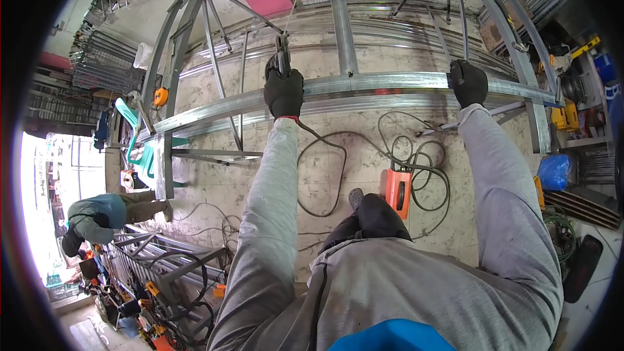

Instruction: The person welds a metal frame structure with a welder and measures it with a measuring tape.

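Observation:
My left hand [285, 94], in a black glove, is closed around a welding electrode holder [281, 57] that points away from me. A thin welding rod [290, 16] sticks out of its far end. That hand overlaps the long galvanized steel tube [390, 82] running across in front of me. On the right, my gloved right hand [468, 83] is wrapped over the same tube. An upright steel tube [339, 16] meets the crosswise one between my hands. From the holder a dark cable [341, 146] hangs down in loops to the floor.
An orange welding machine [398, 192] sits on the floor by my legs. Green plastic chair [140, 136] stands left, near a bent-over person [97, 218]. Metal frames and tools [156, 286] crowd the lower left. Shelves with a blue bag [554, 171] line the right.

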`<control>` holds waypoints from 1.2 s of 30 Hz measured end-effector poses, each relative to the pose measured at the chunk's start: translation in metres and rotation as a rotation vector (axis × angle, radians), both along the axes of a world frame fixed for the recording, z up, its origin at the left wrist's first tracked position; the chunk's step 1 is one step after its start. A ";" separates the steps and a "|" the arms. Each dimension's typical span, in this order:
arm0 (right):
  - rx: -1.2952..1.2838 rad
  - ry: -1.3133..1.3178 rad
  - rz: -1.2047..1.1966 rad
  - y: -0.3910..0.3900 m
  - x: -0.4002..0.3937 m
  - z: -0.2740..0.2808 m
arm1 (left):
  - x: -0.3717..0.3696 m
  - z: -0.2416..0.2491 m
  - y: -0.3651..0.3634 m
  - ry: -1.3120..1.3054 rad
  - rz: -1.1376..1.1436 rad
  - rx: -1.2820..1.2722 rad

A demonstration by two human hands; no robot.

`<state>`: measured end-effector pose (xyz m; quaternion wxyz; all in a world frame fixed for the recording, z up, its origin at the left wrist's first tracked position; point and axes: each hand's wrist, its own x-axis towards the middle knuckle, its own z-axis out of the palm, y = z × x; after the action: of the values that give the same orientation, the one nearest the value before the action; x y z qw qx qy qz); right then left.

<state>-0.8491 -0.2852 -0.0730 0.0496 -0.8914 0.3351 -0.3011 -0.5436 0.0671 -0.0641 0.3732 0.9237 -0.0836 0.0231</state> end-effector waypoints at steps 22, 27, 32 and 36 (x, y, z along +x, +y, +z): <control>-0.068 -0.064 0.040 0.007 -0.001 0.009 | -0.004 0.000 0.002 -0.038 -0.010 0.002; -0.044 -0.035 0.033 0.007 -0.001 0.011 | -0.003 0.001 0.001 -0.050 -0.012 0.025; -0.049 -0.090 0.033 0.002 0.000 0.001 | -0.006 0.005 0.002 -0.046 -0.014 0.047; -0.021 -0.074 0.034 -0.001 -0.001 -0.002 | -0.011 0.013 0.002 0.022 -0.021 -0.030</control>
<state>-0.8503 -0.2861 -0.0749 0.0577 -0.8858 0.3145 -0.3364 -0.5543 0.0688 -0.0511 0.3883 0.9172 -0.0890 0.0104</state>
